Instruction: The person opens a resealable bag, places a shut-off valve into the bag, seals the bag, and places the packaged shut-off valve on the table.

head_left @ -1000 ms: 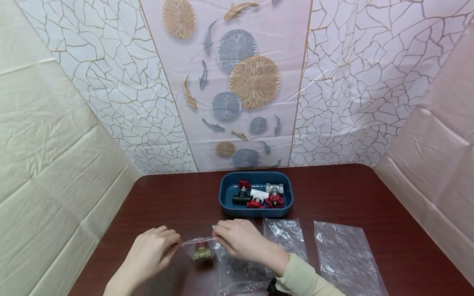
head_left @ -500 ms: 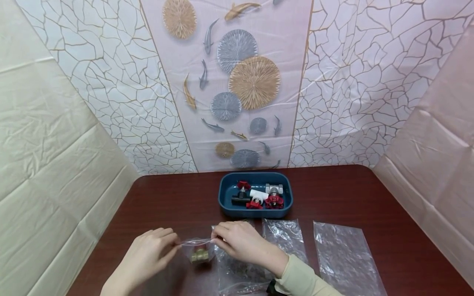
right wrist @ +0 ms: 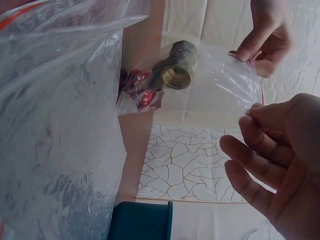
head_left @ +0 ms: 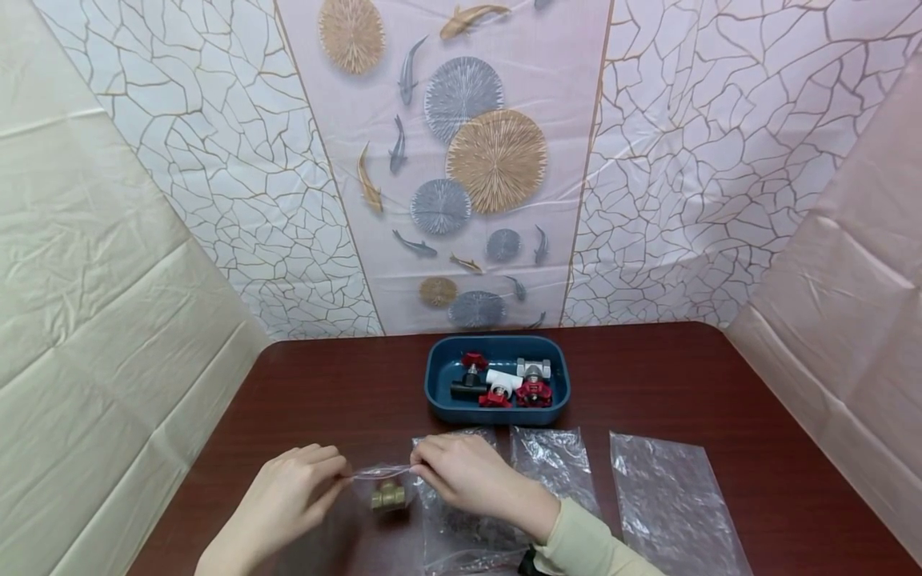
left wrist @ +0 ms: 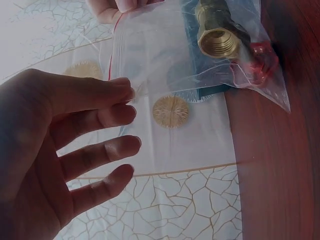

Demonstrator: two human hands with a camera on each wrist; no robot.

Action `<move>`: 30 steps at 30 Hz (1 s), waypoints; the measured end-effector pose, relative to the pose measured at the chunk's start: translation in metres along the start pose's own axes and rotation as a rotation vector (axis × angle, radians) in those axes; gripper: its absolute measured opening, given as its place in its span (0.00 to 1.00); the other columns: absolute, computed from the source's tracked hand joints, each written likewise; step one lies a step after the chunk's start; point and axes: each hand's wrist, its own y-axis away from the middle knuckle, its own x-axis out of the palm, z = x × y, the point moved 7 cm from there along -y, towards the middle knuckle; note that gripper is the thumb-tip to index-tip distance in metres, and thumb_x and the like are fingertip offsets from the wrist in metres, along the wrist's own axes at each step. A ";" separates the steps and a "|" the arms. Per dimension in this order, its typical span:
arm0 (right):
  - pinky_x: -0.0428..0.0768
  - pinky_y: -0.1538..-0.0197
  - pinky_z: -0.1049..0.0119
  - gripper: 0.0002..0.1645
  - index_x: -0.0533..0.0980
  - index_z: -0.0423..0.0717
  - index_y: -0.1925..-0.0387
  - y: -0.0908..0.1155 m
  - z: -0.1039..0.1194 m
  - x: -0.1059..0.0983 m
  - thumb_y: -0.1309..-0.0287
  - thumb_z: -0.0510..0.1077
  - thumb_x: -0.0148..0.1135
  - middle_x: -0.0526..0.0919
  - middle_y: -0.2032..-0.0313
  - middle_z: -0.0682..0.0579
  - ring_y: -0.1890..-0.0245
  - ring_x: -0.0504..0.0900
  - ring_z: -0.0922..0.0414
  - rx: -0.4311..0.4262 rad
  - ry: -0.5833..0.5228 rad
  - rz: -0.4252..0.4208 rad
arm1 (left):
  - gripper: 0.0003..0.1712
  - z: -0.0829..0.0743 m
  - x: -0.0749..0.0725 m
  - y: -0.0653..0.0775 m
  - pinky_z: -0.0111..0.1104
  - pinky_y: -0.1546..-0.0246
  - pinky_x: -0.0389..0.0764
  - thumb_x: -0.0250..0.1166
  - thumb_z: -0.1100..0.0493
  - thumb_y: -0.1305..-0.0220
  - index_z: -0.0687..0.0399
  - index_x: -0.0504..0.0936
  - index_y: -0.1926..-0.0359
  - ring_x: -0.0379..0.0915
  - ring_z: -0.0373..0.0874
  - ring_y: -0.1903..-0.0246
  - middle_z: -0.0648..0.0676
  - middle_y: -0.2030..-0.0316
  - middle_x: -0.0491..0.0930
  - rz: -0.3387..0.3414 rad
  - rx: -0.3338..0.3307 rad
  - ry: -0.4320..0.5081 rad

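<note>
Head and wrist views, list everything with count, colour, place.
table: one, brown, under bin
backdrop: one, pink and white, behind table
side sheets: two, pale, flanking table
bin: one, blue, table's far side
valves: three, black, white, silver, red handles, in bin
held bag: one, clear, between grips
brass valve: one, brass, red handle, in held bag
flat bags: at least three, clear, table's centre and right
dark object: one, black, beside sleeve
sleeve: one, pale green, right forearm
left grip: one, bare, pinching held bag
right grip: one, bare, pinching held bag

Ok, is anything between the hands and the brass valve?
Yes: the clear bag. The brass valve is inside it; the left hand and right hand pinch the bag's red-lined edge. Nothing else visible intervenes.
</note>
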 end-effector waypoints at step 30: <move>0.71 0.72 0.75 0.06 0.73 0.56 0.66 -0.002 -0.005 0.000 0.34 0.49 0.51 0.73 0.70 0.66 0.74 0.71 0.71 0.084 -0.082 0.061 | 0.09 0.004 0.000 0.000 0.31 0.74 0.72 0.69 0.59 0.54 0.39 0.77 0.73 0.68 0.30 0.74 0.33 0.73 0.70 0.029 -0.061 0.043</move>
